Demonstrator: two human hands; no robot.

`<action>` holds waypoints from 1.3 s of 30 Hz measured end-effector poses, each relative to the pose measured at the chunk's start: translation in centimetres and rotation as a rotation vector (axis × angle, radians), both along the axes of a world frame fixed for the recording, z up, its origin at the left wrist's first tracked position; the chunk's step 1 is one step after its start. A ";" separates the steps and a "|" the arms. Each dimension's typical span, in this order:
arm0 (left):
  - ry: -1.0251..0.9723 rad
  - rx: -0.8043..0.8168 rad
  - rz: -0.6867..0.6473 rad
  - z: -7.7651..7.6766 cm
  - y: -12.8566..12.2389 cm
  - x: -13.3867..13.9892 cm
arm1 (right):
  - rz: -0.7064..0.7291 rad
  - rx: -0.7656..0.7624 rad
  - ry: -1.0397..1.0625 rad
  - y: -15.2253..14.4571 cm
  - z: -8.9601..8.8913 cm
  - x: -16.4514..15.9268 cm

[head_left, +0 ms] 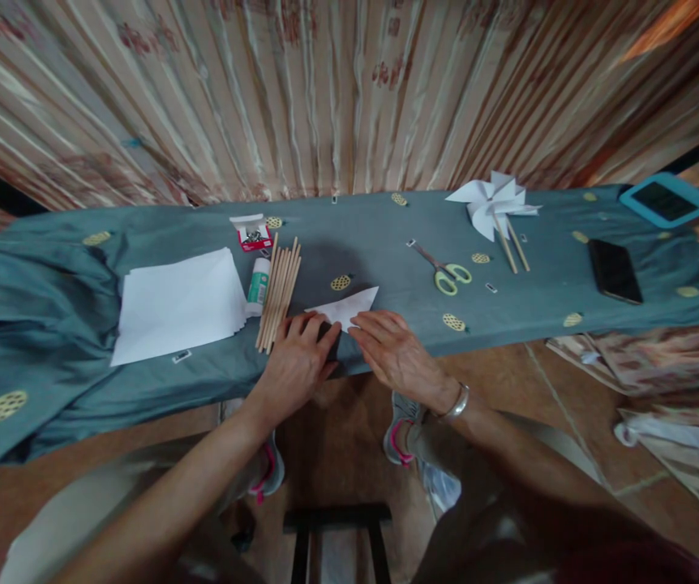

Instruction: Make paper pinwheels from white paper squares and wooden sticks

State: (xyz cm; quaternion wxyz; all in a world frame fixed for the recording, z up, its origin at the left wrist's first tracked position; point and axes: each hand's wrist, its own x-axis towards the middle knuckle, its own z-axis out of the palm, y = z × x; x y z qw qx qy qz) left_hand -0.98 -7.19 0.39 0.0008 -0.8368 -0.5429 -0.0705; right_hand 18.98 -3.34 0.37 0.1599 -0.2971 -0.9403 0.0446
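Both hands (299, 353) (395, 353) grip folded paper (346, 308) near a glue stick (258, 287) (green label, illegible).

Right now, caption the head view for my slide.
Left hand and right hand on folded white paper, with wooden sticks and green-handled scissors nearby.

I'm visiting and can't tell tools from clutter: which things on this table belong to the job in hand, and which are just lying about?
Likely part of the job:
folded white paper, touched by the left hand and right hand
paper stack
wooden sticks
glue stick
scissors
box of metal bits
paper pinwheels

Probably just lying about:
dark phone
blue-framed device
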 end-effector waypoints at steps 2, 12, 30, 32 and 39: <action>0.001 0.001 0.001 0.0 0.0 0.0 | 0.003 0.004 -0.014 0.0 0.0 0.0; 0.003 -0.013 0.009 0.0 0.0 0.0 | -0.085 -0.010 -0.017 -0.7 -0.6 -0.5; 0.031 -0.024 0.010 0.2 0.2 0.1 | -0.289 0.043 -0.070 3.8 -1.2 1.3; 0.029 -0.024 0.007 0.2 0.2 0.1 | -0.295 0.045 -0.078 3.9 -1.1 1.3; 0.020 -0.010 0.011 0.2 0.1 0.1 | -0.143 -0.014 -0.033 1.7 -0.9 1.1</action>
